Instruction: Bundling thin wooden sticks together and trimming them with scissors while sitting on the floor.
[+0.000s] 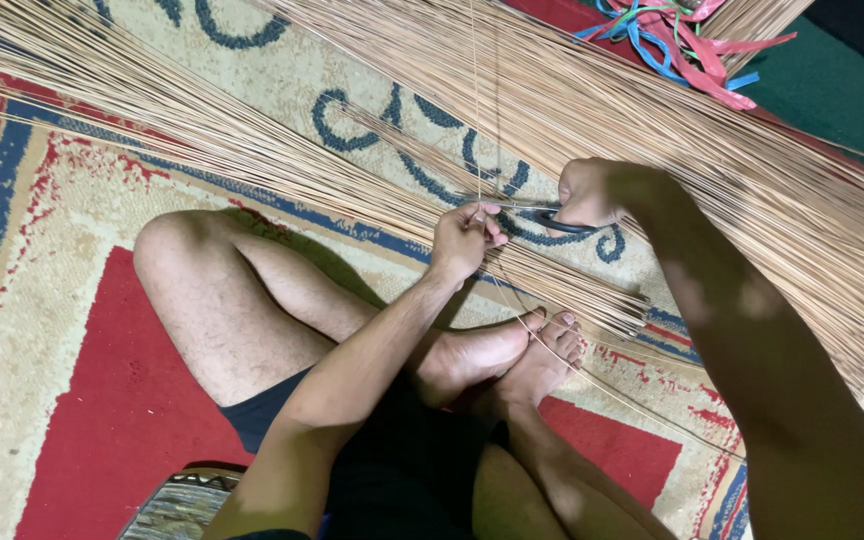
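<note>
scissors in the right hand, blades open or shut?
Cannot tell. The right hand covers most of the scissors; only dark handle loops and a short metal stretch toward the left hand show.

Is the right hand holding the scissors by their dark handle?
Yes. The right hand grips the scissors by the dark handle, blades pointing toward the left hand, which pinches a thin stick.

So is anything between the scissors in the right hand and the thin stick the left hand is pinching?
Nothing visible does. The dark-handled metal scissors in the right hand point straight at the thin tan stick pinched by the left hand, blades at its fingertips. The other loose sticks lie underneath.
</note>
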